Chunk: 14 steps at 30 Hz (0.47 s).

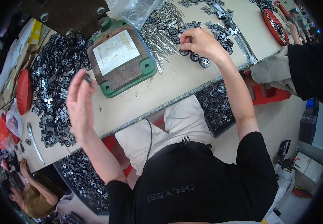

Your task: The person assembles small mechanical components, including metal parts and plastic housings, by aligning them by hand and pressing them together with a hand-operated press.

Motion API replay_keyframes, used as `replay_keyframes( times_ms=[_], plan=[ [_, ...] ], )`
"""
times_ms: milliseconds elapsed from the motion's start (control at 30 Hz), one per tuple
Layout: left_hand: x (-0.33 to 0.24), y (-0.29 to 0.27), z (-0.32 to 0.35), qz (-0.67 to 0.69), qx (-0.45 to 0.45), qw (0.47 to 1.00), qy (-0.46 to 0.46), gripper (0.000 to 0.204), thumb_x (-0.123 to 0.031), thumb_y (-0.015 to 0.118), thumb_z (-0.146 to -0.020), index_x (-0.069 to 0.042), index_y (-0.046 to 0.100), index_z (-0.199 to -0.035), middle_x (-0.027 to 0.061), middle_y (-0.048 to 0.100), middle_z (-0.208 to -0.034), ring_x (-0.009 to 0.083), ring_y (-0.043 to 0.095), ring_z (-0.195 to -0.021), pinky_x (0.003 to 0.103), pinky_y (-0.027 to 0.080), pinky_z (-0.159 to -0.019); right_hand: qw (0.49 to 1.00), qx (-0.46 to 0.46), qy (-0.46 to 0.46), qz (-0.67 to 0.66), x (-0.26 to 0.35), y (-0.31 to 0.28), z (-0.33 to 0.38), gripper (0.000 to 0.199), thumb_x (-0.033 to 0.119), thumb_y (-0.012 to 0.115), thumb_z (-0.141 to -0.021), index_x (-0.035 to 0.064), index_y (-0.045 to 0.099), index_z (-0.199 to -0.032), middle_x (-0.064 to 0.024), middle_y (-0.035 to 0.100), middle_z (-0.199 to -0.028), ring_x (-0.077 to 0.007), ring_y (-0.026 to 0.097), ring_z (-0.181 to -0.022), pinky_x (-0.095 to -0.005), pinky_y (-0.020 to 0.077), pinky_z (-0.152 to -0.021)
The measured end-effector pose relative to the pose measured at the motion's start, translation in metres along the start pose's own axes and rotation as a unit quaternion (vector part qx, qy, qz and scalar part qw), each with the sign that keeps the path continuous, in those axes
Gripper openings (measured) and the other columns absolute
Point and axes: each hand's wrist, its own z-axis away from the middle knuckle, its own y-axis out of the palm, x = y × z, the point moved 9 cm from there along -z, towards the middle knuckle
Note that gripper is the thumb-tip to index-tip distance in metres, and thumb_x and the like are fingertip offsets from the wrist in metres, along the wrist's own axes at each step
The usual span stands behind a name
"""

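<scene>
My left hand (pixel 80 101) is raised above the table edge, its fingertips pinched on a small dark metal part (pixel 88 78), just left of the green press base (pixel 121 61). My right hand (pixel 202 43) rests on the beige table (pixel 157 89) to the right of the press base, fingers closed on a small black round wheel part (pixel 185 46). A few more black wheel parts (pixel 199 59) lie right beside that hand. A pile of thin metal pins (pixel 161 30) lies between the press base and my right hand.
A big heap of black and silver parts (pixel 55 93) covers the table's left side. A red dish (pixel 24 91) sits further left, a red tray (pixel 275 26) at the far right. Trays of parts (pixel 215 112) stand under the table. Another person (pixel 303 67) sits to the right, a third (pixel 30 190) at lower left.
</scene>
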Motion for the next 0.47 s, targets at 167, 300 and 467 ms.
replay_keyframes(
  times_ms=[167,300,467],
  plan=[
    [0.054,0.057,0.054,0.233,0.071,0.965,-0.102,0.034,-0.008,0.052,-0.088,0.001,0.048,-0.121,0.0144,0.055,-0.112,0.0172,0.058,-0.089,0.026,0.046,-0.076,1.000,0.021,-0.020,0.002,0.014,0.018,-0.004,0.014,0.012,0.067,-0.071,-0.0001,0.063,-0.077,-0.0115,0.061,-0.069,-0.0206,0.057,-0.063,-0.0320,0.0442,-0.060],
    [0.083,0.080,0.070,0.312,0.083,0.932,-0.166,0.034,-0.009,0.049,-0.091,-0.001,0.046,-0.123,0.0154,0.054,-0.115,0.0191,0.058,-0.093,0.027,0.047,-0.079,0.999,0.026,-0.032,0.024,0.021,0.034,-0.006,0.015,0.014,0.064,-0.075,-0.0010,0.062,-0.076,-0.0133,0.060,-0.069,-0.0237,0.058,-0.063,-0.0341,0.0440,-0.060],
    [0.086,0.088,0.071,0.335,0.081,0.920,-0.186,0.034,-0.010,0.048,-0.091,-0.002,0.045,-0.125,0.0145,0.052,-0.119,0.0208,0.056,-0.099,0.029,0.046,-0.084,0.998,-0.001,-0.030,0.051,0.023,0.027,-0.003,0.015,0.014,0.061,-0.079,-0.0009,0.062,-0.082,-0.0151,0.061,-0.069,-0.0230,0.059,-0.064,-0.0345,0.0439,-0.061]
  ],
)
